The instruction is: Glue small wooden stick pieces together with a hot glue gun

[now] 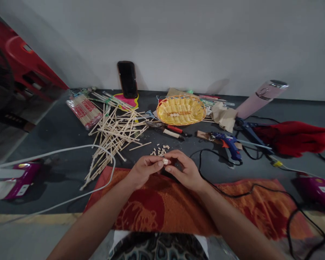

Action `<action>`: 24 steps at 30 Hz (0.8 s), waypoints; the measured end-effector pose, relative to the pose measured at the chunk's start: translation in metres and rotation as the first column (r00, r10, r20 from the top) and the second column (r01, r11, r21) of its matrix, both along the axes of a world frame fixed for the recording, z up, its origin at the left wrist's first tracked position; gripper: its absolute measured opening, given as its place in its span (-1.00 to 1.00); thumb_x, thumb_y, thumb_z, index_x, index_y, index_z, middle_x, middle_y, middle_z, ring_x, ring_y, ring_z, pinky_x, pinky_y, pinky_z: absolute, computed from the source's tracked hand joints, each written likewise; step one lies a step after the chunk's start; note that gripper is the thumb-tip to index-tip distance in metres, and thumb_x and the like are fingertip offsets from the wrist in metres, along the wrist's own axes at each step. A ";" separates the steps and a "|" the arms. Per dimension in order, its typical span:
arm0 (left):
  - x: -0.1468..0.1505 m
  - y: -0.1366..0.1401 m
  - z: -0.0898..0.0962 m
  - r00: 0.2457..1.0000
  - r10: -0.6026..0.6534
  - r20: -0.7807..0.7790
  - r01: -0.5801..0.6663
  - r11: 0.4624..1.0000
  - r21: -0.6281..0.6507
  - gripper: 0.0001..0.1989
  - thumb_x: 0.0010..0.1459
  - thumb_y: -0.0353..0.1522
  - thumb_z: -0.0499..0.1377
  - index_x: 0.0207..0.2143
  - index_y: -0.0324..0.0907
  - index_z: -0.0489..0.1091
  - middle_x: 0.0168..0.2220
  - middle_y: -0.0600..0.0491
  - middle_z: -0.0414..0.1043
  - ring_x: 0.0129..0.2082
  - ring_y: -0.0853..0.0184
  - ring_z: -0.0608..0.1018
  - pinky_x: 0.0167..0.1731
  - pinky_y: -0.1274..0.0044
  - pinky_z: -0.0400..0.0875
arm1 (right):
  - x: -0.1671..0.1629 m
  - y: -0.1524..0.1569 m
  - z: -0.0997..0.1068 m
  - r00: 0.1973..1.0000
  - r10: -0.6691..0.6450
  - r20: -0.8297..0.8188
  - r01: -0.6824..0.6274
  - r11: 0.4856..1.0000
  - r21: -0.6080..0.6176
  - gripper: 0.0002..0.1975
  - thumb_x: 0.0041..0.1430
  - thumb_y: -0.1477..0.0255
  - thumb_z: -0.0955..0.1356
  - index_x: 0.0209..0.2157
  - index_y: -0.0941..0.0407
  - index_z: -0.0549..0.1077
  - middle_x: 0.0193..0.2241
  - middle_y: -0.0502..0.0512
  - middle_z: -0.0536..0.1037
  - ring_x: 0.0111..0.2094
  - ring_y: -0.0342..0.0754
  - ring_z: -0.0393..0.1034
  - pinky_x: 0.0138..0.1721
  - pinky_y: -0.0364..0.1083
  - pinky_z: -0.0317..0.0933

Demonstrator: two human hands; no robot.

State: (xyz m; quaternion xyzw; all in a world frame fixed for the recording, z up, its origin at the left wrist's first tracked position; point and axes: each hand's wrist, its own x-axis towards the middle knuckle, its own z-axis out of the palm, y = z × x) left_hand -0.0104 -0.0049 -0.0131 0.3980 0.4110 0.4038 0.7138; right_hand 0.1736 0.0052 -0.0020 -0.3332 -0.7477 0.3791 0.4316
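Between the fingertips of both hands is a small cluster of short cut wooden stick pieces (165, 161). My left hand (147, 168) pinches it from the left with thumb and forefinger. From the right, the thumb and fingers of my right hand (185, 169) curl around it and touch it. Just beyond my fingertips, several loose cut stick pieces (162, 150) lie on the dark surface. Pliers (172, 131) with a red and a white handle rest behind those. A yellow woven basket (165, 117) holding a few small pieces stands farther back.
Long wooden sticks (116, 133) lie heaped at left beside packed chopsticks (83, 110). A blue glue gun (229, 144) with a black cord is at right, near a red cloth (295, 137) and a pink flask (260, 97). A phone (128, 79) leans on the wall. An orange towel (184, 206) covers the front edge.
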 end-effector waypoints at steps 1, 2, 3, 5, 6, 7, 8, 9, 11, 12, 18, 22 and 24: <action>0.000 0.000 -0.001 1.000 -0.018 -0.006 0.018 1.000 0.003 -0.68 0.00 -0.18 0.28 -0.27 -0.22 0.57 -0.41 0.01 0.49 -0.47 0.42 0.37 -0.38 0.54 0.22 | 0.000 0.000 0.000 1.000 -0.003 -0.004 0.003 1.000 0.004 -0.76 0.19 0.44 0.35 -0.08 0.08 0.40 -0.21 0.13 0.47 -0.17 -0.05 0.38 -0.12 -0.02 0.32; 0.000 0.000 -0.001 0.999 -0.040 -0.015 0.040 0.999 0.012 -0.68 0.02 -0.17 0.27 -0.28 -0.24 0.57 -0.44 0.02 0.47 -0.48 0.43 0.36 -0.40 0.54 0.21 | 0.000 0.000 0.000 1.000 -0.007 -0.004 0.007 1.000 0.014 -0.79 0.19 0.45 0.35 -0.11 0.08 0.40 -0.22 0.13 0.47 -0.17 -0.06 0.38 -0.12 -0.02 0.32; 0.000 0.000 -0.002 0.998 -0.056 -0.025 0.057 0.998 0.022 -0.67 0.03 -0.17 0.25 -0.29 -0.25 0.56 -0.47 0.03 0.44 -0.49 0.44 0.34 -0.41 0.55 0.19 | 0.000 0.000 0.000 1.000 -0.013 0.000 0.013 0.999 0.030 -0.82 0.19 0.47 0.34 -0.14 0.09 0.40 -0.23 0.12 0.47 -0.17 -0.06 0.38 -0.12 -0.01 0.32; 0.001 0.000 -0.002 0.998 -0.056 -0.034 0.058 0.998 0.039 -0.67 0.04 -0.17 0.25 -0.29 -0.25 0.55 -0.50 0.06 0.40 -0.52 0.46 0.31 -0.45 0.57 0.16 | 0.000 0.000 0.001 0.999 -0.031 0.027 0.029 0.997 0.076 -0.83 0.19 0.49 0.33 -0.15 0.08 0.40 -0.23 0.13 0.47 -0.16 -0.05 0.37 -0.11 0.00 0.31; 0.002 0.001 -0.001 0.999 -0.036 -0.033 0.038 0.998 0.045 -0.68 0.02 -0.18 0.26 -0.29 -0.25 0.55 -0.50 0.08 0.39 -0.52 0.47 0.30 -0.46 0.57 0.15 | 0.001 0.000 0.001 0.998 -0.046 0.048 0.041 0.994 0.104 -0.82 0.18 0.50 0.33 -0.15 0.08 0.40 -0.24 0.13 0.47 -0.15 -0.04 0.37 -0.11 0.00 0.32; 0.002 0.001 0.000 1.000 -0.007 -0.030 0.008 0.999 0.049 -0.69 0.01 -0.19 0.28 -0.29 -0.24 0.54 -0.49 0.08 0.39 -0.52 0.47 0.29 -0.46 0.58 0.15 | 0.001 0.000 0.002 0.995 -0.062 0.073 0.052 0.990 0.132 -0.81 0.17 0.50 0.34 -0.15 0.08 0.40 -0.23 0.13 0.48 -0.15 -0.03 0.37 -0.11 0.01 0.32; 0.003 0.001 0.000 0.999 0.024 -0.027 -0.023 0.998 0.052 -0.71 -0.01 -0.20 0.29 -0.30 -0.23 0.54 -0.49 0.09 0.39 -0.51 0.47 0.29 -0.45 0.58 0.15 | 0.002 0.000 0.001 0.992 -0.080 0.100 0.064 0.985 0.159 -0.80 0.16 0.50 0.34 -0.15 0.07 0.41 -0.23 0.13 0.48 -0.14 -0.03 0.37 -0.10 0.01 0.32; 0.003 0.002 0.001 0.998 0.049 -0.027 -0.047 0.998 0.052 -0.72 -0.02 -0.21 0.30 -0.31 -0.23 0.53 -0.48 0.09 0.39 -0.51 0.47 0.29 -0.45 0.58 0.15 | 0.003 0.001 0.001 0.987 -0.098 0.123 0.075 0.980 0.183 -0.80 0.15 0.50 0.35 -0.16 0.07 0.41 -0.23 0.14 0.48 -0.14 -0.02 0.37 -0.10 0.01 0.32; 0.003 0.002 0.002 0.998 0.062 -0.033 -0.060 0.997 0.048 -0.74 -0.01 -0.21 0.30 -0.35 -0.22 0.53 -0.48 0.09 0.40 -0.50 0.47 0.30 -0.44 0.58 0.16 | 0.004 0.001 0.000 0.979 -0.127 0.162 0.090 0.972 0.218 -0.81 0.14 0.49 0.36 -0.17 0.08 0.42 -0.23 0.14 0.48 -0.14 -0.02 0.38 -0.08 0.01 0.33; 0.002 0.003 0.002 0.998 0.055 -0.036 -0.054 0.997 0.046 -0.75 0.00 -0.21 0.29 -0.36 -0.22 0.53 -0.49 0.09 0.40 -0.50 0.47 0.30 -0.44 0.59 0.16 | 0.004 0.001 -0.001 0.975 -0.137 0.177 0.094 0.969 0.231 -0.82 0.13 0.49 0.37 -0.18 0.08 0.43 -0.22 0.14 0.48 -0.15 -0.02 0.39 -0.08 0.00 0.33; 0.001 0.002 0.000 0.999 0.008 -0.040 -0.005 0.997 0.074 -0.76 0.04 -0.23 0.26 -0.39 -0.26 0.53 -0.53 0.10 0.35 -0.50 0.47 0.28 -0.44 0.59 0.13 | 0.005 0.002 -0.003 0.973 -0.118 0.199 0.050 0.948 0.315 -0.77 0.17 0.46 0.36 -0.11 0.07 0.43 -0.22 0.13 0.50 -0.17 -0.05 0.40 -0.12 -0.04 0.36; 0.001 0.002 0.000 0.998 -0.002 -0.062 0.007 0.997 0.080 -0.75 0.07 -0.22 0.24 -0.39 -0.27 0.53 -0.55 0.11 0.30 -0.50 0.47 0.26 -0.45 0.59 0.11 | 0.005 0.004 -0.003 0.973 -0.111 0.201 0.041 0.945 0.325 -0.79 0.17 0.47 0.37 -0.12 0.09 0.44 -0.25 0.14 0.52 -0.19 -0.05 0.41 -0.14 -0.05 0.36; 0.001 0.001 -0.001 0.997 -0.001 -0.076 0.007 0.997 0.082 -0.74 0.07 -0.22 0.24 -0.40 -0.27 0.53 -0.56 0.11 0.29 -0.50 0.46 0.25 -0.45 0.58 0.10 | 0.005 0.004 -0.003 0.971 -0.117 0.209 0.043 0.944 0.328 -0.80 0.16 0.46 0.38 -0.14 0.10 0.46 -0.26 0.14 0.53 -0.21 -0.06 0.41 -0.14 -0.05 0.36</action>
